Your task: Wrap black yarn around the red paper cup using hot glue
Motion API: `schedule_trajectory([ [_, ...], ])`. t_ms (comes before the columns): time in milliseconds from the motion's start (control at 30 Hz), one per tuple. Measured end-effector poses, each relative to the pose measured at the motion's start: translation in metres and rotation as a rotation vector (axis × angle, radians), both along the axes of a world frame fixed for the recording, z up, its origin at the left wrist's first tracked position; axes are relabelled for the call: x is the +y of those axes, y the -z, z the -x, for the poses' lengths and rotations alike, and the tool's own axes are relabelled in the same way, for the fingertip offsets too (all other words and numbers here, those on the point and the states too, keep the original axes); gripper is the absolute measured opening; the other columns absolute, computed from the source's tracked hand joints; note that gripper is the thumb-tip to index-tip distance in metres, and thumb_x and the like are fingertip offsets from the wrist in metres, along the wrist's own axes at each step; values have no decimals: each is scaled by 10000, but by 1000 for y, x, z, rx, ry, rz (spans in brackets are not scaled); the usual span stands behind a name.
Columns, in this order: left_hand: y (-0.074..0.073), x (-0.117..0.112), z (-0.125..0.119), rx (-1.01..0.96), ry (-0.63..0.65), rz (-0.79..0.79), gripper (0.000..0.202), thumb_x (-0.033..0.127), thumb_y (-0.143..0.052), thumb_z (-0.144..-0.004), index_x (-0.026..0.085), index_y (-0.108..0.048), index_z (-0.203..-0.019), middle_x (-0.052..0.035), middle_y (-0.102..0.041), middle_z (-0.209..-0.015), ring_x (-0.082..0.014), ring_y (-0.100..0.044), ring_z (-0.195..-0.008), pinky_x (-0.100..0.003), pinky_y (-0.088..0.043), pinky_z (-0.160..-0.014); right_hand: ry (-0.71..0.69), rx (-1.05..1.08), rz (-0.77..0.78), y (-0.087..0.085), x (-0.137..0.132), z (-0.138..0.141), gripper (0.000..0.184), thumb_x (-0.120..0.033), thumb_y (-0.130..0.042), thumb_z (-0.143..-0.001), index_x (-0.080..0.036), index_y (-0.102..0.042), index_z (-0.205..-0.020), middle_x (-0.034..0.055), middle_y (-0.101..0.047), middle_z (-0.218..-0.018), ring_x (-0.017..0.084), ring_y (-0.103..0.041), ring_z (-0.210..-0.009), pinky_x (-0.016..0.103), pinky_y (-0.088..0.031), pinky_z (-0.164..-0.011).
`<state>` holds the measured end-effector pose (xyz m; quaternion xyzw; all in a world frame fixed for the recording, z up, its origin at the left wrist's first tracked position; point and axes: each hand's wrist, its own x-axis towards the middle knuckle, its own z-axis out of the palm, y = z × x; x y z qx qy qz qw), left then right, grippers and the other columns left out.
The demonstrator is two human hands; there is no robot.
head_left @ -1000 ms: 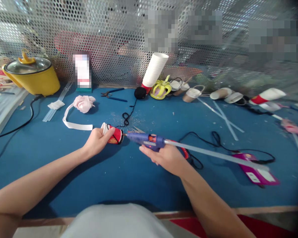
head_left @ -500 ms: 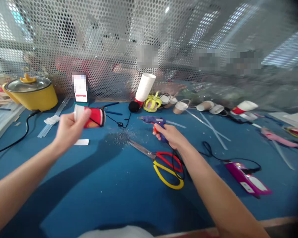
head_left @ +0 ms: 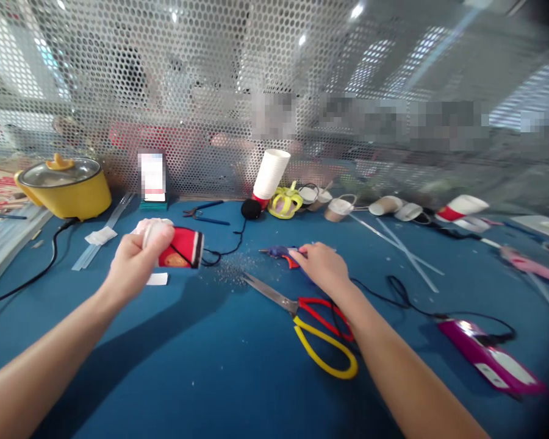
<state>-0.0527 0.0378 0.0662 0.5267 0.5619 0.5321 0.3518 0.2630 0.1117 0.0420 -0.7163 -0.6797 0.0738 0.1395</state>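
My left hand (head_left: 135, 259) is closed around a red paper cup (head_left: 180, 247), tipped on its side. Black yarn is wound round the cup's dark-edged end, and a strand trails from it to a black yarn ball (head_left: 251, 209). My right hand (head_left: 324, 268) grips a blue glue gun (head_left: 278, 251) from above, low over the table; its nozzle points left and the hand hides most of its body. Just below lie large scissors (head_left: 274, 295) with one red and one yellow handle loop. Small grey bits (head_left: 233, 271) are scattered by the blade tips.
A yellow electric pot (head_left: 80, 194) stands back left near a phone (head_left: 153, 177) on a stand. Pliers (head_left: 210, 217), stacked white cups (head_left: 272, 172) and a yellow woven basket (head_left: 284, 203) line the back. Glue sticks (head_left: 407, 253) and a purple power strip (head_left: 489, 356) lie right.
My right hand has lowered the glue gun toward the table and turned over it. My left hand still holds the cup, slightly turned. The view has shifted a little.
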Motion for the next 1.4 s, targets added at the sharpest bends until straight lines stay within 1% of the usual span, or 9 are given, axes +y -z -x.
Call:
schedule_trajectory([
  [167, 15, -15, -22, 54, 273, 74, 435, 455, -477, -766, 140, -501, -467, 22, -435, -431, -66, -345, -415, -195, -309, -403, -546, 455, 111, -39, -37, 67, 428, -446, -331, -881, -176, -663, -870, 60, -672, -901, 164, -615, -838, 267, -454, -737],
  [300, 19, -28, -25, 287, 464, -124, 352, 329, -458, -818, 128, -576, -553, -3, -507, -527, -79, -402, -482, -206, -336, -475, -705, 438, 156, -47, -53, 110, 424, -440, -369, -877, -147, -663, -787, 64, -643, -819, 165, -599, -781, 286, -453, -723],
  [400, 18, -31, -23, 356, 476, -191, 330, 290, -464, -821, 130, -578, -555, -3, -505, -534, -78, -406, -486, -206, -332, -483, -771, 467, 84, -43, -53, 115, 277, -355, -471, -853, -150, -658, -857, 59, -620, -875, 153, -582, -826, 283, -447, -762],
  [533, 17, -28, -23, 190, 541, 22, 349, 350, -439, -828, 129, -578, -596, -8, -537, -535, -87, -440, -477, -196, -357, -458, -851, 504, 16, -42, -55, 105, 173, -216, -548, -814, -154, -650, -938, 49, -581, -913, 123, -567, -839, 249, -444, -778],
  [733, 19, -26, -25, 148, 649, 202, 397, 394, -469, -799, 145, -458, -490, 40, -384, -445, -59, -296, -427, -190, -268, -403, -1003, 139, -177, -41, -69, 107, 155, -146, -501, -822, -148, -654, -795, 47, -544, -778, 134, -516, -722, 244, -428, -660],
  [900, 17, -22, -23, 71, 661, 325, 444, 457, -500, -764, 158, -383, -456, 56, -295, -444, -53, -206, -440, -204, -195, -405, -994, 62, -275, -40, -70, 108, 152, -98, -486, -796, -139, -589, -690, 60, -548, -784, 136, -505, -700, 250, -421, -631],
  [1000, 17, -19, -23, -39, 558, 356, 483, 533, -497, -739, 150, -422, -454, 48, -340, -434, -53, -233, -432, -209, -200, -418, -835, 302, -304, -44, -69, 105, 116, -94, -484, -780, -151, -573, -731, 30, -564, -733, 98, -498, -598, 229, -427, -577],
  [1167, 18, -19, -25, -156, 468, 420, 501, 597, -528, -686, 126, -528, -514, 30, -454, -461, -59, -330, -443, -205, -244, -452, -551, 805, -55, -46, -71, 105, 56, -180, -506, -789, -169, -504, -735, -31, -548, -567, 75, -526, -431, 186, -435, -403],
  [1400, 18, -18, -26, -210, 397, 436, 471, 574, -550, -680, 124, -569, -540, 20, -511, -465, -70, -389, -435, -213, -270, -461, -601, 809, -312, -40, -61, 102, 59, -171, -526, -803, -180, -576, -832, 9, -616, -758, 105, -613, -627, 251, -529, -616],
])
